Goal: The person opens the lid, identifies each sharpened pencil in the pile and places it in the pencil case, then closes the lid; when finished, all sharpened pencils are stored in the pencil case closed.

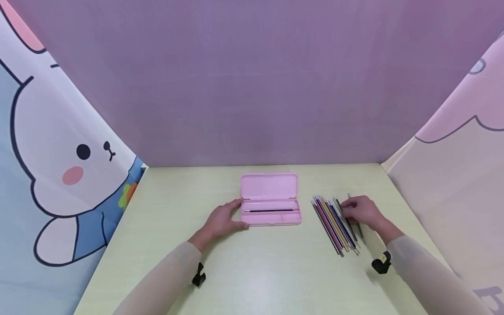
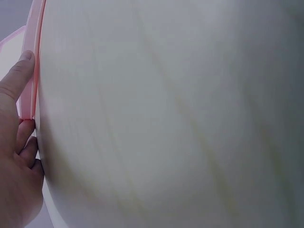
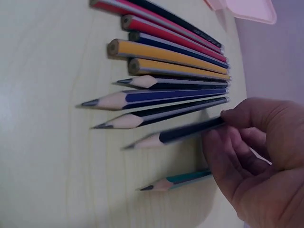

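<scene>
A pink pencil case lies with its lid swung back, one dark pencil lying lengthwise inside. My left hand holds the case's left end, thumb along the front wall and other fingers round the side. On the right, my right hand pinches a dark pencil near its back end, between thumb and fingers. Its sharpened tip points toward me. Under that hand lies a green pencil, partly covered by the fingers. Beside it a row of pencils includes yellow, red and dark blue ones.
Everything lies on a pale wood-grain table. A purple panel rises behind its back edge. Printed cloths stand at both sides, a rabbit on the left one. Some pencils in the row are sharpened, others have flat ends toward me.
</scene>
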`<state>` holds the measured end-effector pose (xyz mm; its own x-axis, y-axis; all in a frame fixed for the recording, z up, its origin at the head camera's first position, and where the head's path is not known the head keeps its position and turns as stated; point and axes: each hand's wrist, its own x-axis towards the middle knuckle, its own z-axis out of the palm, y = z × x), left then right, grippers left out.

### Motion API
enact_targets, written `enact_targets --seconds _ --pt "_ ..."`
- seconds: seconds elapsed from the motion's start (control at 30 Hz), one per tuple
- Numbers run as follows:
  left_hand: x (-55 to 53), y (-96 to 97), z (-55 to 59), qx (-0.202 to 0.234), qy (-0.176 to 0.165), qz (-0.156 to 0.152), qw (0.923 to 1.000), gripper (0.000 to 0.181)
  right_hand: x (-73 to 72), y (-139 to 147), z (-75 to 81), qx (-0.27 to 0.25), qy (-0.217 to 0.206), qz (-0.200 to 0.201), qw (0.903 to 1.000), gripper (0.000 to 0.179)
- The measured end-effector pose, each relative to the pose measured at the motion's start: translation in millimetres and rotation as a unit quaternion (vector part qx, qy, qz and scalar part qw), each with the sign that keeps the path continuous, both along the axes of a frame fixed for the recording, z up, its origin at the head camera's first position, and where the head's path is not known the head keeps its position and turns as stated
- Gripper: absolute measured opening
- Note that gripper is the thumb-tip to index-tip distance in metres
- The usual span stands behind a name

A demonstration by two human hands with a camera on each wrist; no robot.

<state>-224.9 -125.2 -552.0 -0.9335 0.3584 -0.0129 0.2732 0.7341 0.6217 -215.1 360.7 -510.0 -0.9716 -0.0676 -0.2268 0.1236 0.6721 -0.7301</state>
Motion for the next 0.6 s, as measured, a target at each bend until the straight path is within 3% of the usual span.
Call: enact_targets --seconds 0.23,0.4,0.6 --pt "0.7 -0.1 -1.0 0.001 -0.001 0.000 1.0000 0.097 -0.1 0.8 4.6 -0.070 0.004 -0.003 0.9975 0.044" --pt "0.9 -0.1 -2.6 -0.002 -0.001 0.000 1.0000 0.097 -2.5 -3.9 16.2 -0.114 0.016 0.007 0.9933 0.046" --pt "0.0 -1.1 -2.0 0.005 0.003 -0.004 1.0000 0.098 -8.8 -21.4 43.3 -0.100 0.037 0.052 0.9930 0.042"
